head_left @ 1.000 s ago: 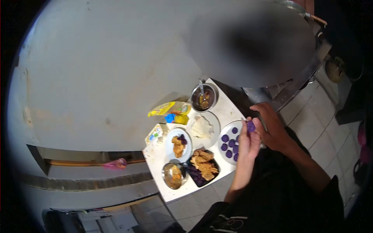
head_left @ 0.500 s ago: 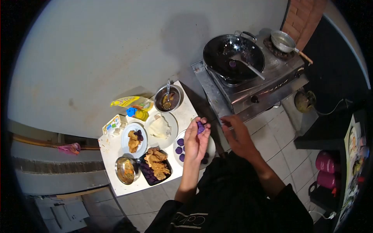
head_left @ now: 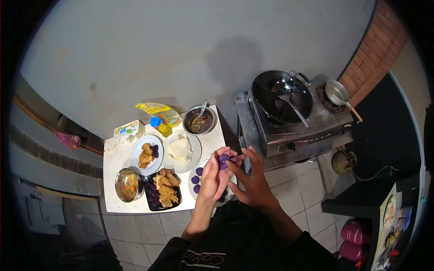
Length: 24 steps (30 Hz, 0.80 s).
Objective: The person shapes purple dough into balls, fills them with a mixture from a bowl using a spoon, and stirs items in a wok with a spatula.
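A purple dough ball [head_left: 223, 161] rests in my left hand [head_left: 211, 177], with the palm turned up and the fingers curled around it. My right hand [head_left: 254, 183] is right beside it, fingers apart and fingertips close at the ball's right side. Beneath my hands, partly hidden by them, is a white plate [head_left: 191, 184] bearing several more purple balls [head_left: 196, 179].
On the white table [head_left: 120, 158] are a black tray of fried pieces [head_left: 166, 192], plates, two metal bowls [head_left: 128, 184] and a blue-capped bottle [head_left: 161, 127]. A black wok [head_left: 266, 101] with a spatula [head_left: 296, 110] and a saucepan [head_left: 337, 92] stand on the stove [head_left: 280, 143].
My right hand has moved left, from apart to close against the ball in my left hand. The camera view has shifted, so the table and stove appear lower.
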Each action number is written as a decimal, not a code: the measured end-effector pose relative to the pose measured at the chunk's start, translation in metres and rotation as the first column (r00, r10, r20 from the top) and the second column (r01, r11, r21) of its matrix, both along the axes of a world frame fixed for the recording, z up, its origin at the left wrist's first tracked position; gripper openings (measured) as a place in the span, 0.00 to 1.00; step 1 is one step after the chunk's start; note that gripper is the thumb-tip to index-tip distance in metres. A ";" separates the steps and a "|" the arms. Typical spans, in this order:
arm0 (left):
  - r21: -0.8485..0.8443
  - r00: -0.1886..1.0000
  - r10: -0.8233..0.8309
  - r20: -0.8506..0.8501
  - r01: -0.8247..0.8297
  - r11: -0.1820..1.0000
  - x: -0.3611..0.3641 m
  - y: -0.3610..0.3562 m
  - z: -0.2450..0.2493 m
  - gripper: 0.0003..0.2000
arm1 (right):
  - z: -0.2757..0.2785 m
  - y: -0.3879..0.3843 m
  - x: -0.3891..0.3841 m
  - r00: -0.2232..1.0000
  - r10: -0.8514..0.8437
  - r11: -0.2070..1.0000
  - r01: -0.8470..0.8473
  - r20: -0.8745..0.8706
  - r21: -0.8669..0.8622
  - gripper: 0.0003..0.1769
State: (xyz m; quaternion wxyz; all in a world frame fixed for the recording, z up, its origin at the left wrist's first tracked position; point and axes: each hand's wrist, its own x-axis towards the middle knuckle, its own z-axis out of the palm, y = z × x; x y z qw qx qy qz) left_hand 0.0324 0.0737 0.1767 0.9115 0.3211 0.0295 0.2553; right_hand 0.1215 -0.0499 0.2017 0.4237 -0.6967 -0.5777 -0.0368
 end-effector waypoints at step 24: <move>0.303 0.967 0.208 -0.145 -0.157 0.940 -0.047 -0.009 -0.017 0.18 | -0.016 0.011 -0.025 0.977 0.151 0.988 -0.148 -0.152 0.031 0.29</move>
